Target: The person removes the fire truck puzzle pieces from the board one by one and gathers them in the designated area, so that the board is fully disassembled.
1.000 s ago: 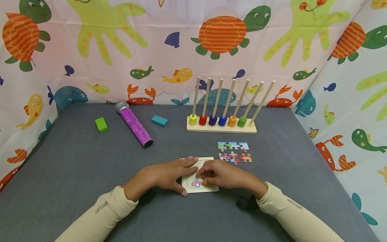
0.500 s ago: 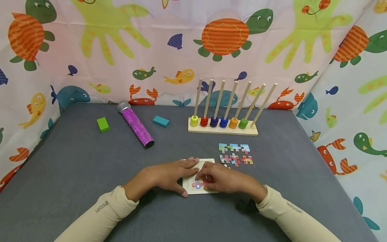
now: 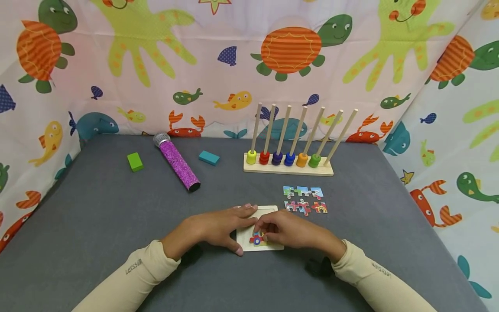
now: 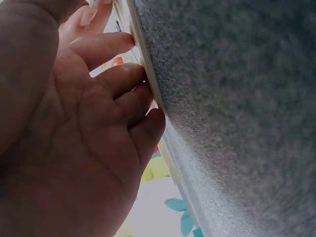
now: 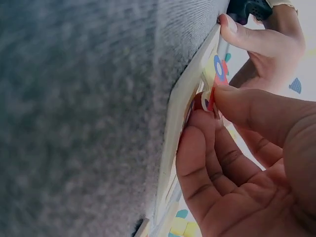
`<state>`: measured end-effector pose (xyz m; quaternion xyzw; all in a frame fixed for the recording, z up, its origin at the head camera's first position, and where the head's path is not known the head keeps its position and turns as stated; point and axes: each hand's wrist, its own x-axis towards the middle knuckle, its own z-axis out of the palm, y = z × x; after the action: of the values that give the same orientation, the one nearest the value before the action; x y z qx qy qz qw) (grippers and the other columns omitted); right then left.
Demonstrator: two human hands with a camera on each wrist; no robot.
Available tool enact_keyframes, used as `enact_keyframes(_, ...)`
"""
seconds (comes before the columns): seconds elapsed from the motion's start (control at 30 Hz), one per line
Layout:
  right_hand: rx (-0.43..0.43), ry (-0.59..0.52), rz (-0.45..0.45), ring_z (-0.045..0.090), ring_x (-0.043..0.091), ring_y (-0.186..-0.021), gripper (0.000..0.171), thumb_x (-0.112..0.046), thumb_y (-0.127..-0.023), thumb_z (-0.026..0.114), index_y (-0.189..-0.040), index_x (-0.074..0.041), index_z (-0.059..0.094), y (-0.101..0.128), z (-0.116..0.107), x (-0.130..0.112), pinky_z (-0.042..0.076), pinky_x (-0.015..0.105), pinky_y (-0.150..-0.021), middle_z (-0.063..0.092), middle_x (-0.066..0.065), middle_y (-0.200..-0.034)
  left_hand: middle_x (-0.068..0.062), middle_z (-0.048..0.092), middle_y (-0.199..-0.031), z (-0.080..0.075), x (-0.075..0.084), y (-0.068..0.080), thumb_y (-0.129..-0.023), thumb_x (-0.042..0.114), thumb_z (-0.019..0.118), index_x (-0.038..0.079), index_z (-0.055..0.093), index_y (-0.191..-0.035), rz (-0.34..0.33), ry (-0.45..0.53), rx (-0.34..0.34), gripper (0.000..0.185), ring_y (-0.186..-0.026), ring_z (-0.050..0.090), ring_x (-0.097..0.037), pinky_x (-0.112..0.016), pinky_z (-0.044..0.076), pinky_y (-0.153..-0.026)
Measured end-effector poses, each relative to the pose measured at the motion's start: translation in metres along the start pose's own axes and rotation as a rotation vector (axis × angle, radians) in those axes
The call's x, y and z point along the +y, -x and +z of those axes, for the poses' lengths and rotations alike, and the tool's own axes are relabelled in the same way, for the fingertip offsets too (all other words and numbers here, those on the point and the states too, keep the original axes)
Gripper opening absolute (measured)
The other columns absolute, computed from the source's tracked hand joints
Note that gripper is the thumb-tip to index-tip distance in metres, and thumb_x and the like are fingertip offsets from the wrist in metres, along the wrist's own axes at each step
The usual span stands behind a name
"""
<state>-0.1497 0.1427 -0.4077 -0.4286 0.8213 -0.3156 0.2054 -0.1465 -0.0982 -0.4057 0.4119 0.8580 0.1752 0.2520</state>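
Note:
A small light wooden puzzle tray (image 3: 245, 242) lies flat on the grey tabletop in front of the person. The left hand (image 3: 222, 224) steadies its left side, fingers spread along the top and thumb at the lower corner; the left wrist view shows the fingertips against the tray's edge. Over the tray's lower part, the right hand (image 3: 290, 227) pinches a red, blue and yellow jigsaw piece (image 3: 256, 239) between thumb and fingers. In the right wrist view that jigsaw piece (image 5: 219, 69) stands tilted against the tray. The right hand hides the tray's right side.
Several loose jigsaw pieces (image 3: 303, 192) lie in two rows beyond the right hand. Behind them stands a wooden peg rack (image 3: 288, 170) with coloured rings. A glittery purple microphone (image 3: 180, 167), a green block (image 3: 135, 162) and a teal block (image 3: 209, 158) lie farther left.
The jigsaw piece in the right hand has tilted, its colours going from pale and shiny to clear red and blue. The left hand stays on the tray; the head view has shifted slightly.

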Motion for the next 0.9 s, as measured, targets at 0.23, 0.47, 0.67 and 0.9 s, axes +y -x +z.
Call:
enact_keyframes(0.23, 0.004, -0.065, 0.004, 0.057, 0.003, -0.073, 0.016, -0.005, -0.094, 0.063, -0.106, -0.013, 0.070, 0.003, -0.001, 0.000, 0.050, 0.024, -0.065, 0.066, -0.010, -0.090, -0.003, 0.013, -0.162, -0.001, 0.000, 0.000, -0.083, 0.044, 0.075, 0.011, 0.037, -0.151, -0.007, -0.014, -0.011, 0.085, -0.147, 0.006, -0.018, -0.037, 0.014, -0.116)
enact_keyframes(0.47, 0.066, -0.150, 0.026, 0.061, 0.007, -0.073, 0.019, -0.003, -0.095, 0.061, -0.107, -0.013, 0.072, 0.009, -0.008, 0.000, 0.052, 0.027, -0.065, 0.068, -0.007, -0.089, -0.001, 0.012, -0.162, -0.002, 0.000, 0.000, -0.083, 0.043, 0.075, 0.012, 0.036, -0.151, -0.021, -0.001, -0.018, 0.084, -0.147, 0.005, -0.017, -0.038, 0.014, -0.116)
enact_keyframes(0.67, 0.130, -0.122, 0.030, 0.062, 0.009, -0.083, 0.018, -0.003, -0.094, 0.062, -0.107, -0.011, 0.072, 0.022, -0.022, 0.005, 0.054, 0.029, -0.072, 0.068, -0.006, -0.096, -0.001, 0.011, -0.162, -0.004, 0.001, 0.001, -0.083, 0.043, 0.075, 0.013, 0.036, -0.152, -0.028, -0.005, -0.018, 0.084, -0.147, 0.006, -0.018, -0.038, 0.015, -0.116)
enact_keyframes(0.9, 0.187, -0.114, 0.080, 0.063, 0.012, -0.080, 0.018, -0.002, -0.094, 0.061, -0.108, -0.006, 0.072, 0.047, -0.035, 0.021, 0.054, 0.029, -0.069, 0.069, -0.004, -0.097, -0.002, 0.012, -0.162, -0.002, 0.001, 0.000, -0.083, 0.043, 0.075, 0.012, 0.036, -0.152, -0.018, -0.008, -0.018, 0.085, -0.147, 0.007, -0.019, -0.038, 0.015, -0.116)
